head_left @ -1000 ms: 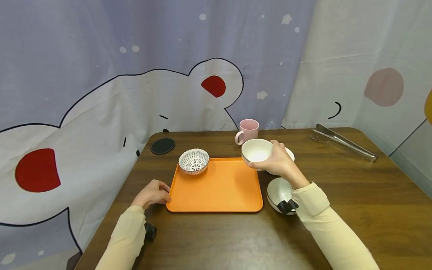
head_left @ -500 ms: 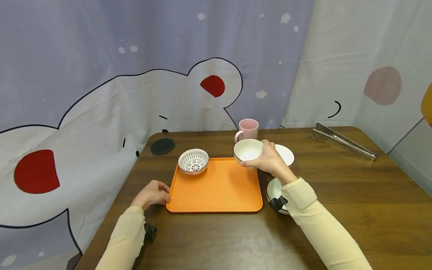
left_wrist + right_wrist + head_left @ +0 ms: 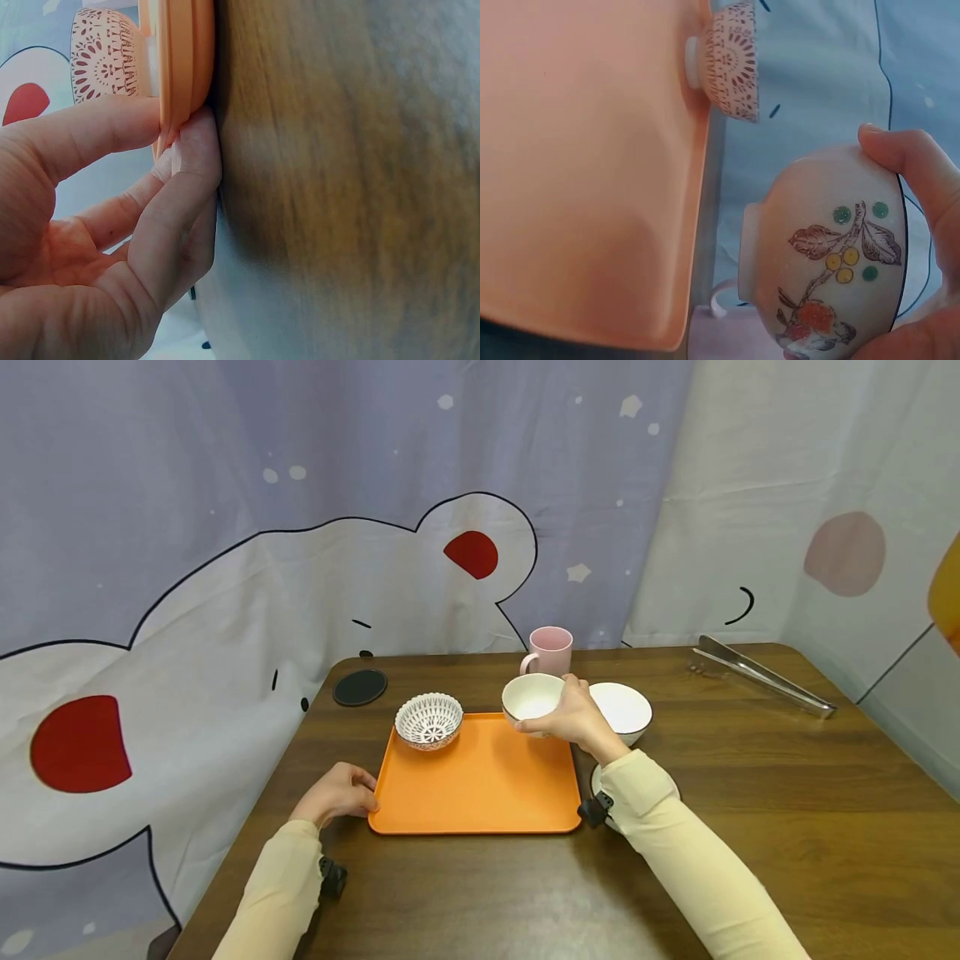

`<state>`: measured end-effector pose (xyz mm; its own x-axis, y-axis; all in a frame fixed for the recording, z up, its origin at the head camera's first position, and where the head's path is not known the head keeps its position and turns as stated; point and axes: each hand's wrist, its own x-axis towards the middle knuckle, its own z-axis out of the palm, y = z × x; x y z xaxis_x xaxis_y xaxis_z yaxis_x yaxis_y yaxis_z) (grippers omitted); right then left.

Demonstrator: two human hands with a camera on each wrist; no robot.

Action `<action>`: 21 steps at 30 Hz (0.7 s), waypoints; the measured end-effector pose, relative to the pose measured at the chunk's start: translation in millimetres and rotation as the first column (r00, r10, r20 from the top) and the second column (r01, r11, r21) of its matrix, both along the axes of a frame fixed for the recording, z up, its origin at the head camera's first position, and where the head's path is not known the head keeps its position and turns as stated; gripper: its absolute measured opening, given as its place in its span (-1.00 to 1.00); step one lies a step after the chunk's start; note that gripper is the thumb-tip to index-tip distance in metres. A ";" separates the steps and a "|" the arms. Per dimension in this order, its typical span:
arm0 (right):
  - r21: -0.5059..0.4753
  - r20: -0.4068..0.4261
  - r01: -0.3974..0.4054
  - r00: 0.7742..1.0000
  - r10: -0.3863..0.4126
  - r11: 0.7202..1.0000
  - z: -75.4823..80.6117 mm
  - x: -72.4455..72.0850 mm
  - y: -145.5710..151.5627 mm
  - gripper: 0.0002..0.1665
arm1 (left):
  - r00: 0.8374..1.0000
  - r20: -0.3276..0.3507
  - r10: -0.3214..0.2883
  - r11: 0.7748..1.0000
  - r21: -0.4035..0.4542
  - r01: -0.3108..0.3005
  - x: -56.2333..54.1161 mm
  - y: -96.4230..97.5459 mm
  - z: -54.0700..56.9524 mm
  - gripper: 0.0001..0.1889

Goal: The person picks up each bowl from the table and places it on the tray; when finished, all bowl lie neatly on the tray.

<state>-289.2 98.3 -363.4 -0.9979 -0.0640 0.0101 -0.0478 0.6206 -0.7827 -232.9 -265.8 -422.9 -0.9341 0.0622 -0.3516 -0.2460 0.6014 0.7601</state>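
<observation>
My right hand (image 3: 573, 714) grips a white bowl (image 3: 529, 697) by its rim, above the back right part of the orange tray (image 3: 480, 793). In the right wrist view the bowl (image 3: 832, 262) shows a painted fruit and leaf pattern and is held apart from the tray. My left hand (image 3: 337, 793) pinches the tray's left edge; in the left wrist view the thumb lies on one side of the rim (image 3: 176, 67) and the fingers on the other. A patterned bowl with a scalloped rim (image 3: 430, 722) stands in the tray's back left corner.
A pink mug (image 3: 551, 650) stands behind the tray. Right of it is a white bowl (image 3: 622, 706), and another bowl (image 3: 597, 778) is partly hidden under my right sleeve. Metal tongs (image 3: 761, 675) lie at the back right. A dark round coaster (image 3: 360, 687) lies at the back left.
My right hand has carried the white bowl leftward over the tray, uncovering more of the white bowl behind it. My left hand has stayed on the tray's edge.
</observation>
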 end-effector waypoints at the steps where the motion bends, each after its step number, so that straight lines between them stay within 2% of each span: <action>1: 0.004 0.000 -0.001 1.000 0.001 1.000 -0.2 -0.4 -1.9 0.28 | 1.000 -0.001 0.000 1.000 0.001 0.000 -0.1 -0.1 -0.1 -0.62; 11: 0.050 0.020 0.001 1.000 -0.002 0.999 -9.7 -5.4 -17.9 0.29 | 1.000 -0.002 -0.002 1.000 0.010 0.002 0.1 -0.6 -1.3 -0.62; 21: 0.105 -0.002 0.028 1.000 -0.028 0.994 -21.3 -10.9 -32.6 0.27 | 1.000 0.000 -0.003 1.000 0.021 0.003 0.2 -1.7 -0.9 -0.61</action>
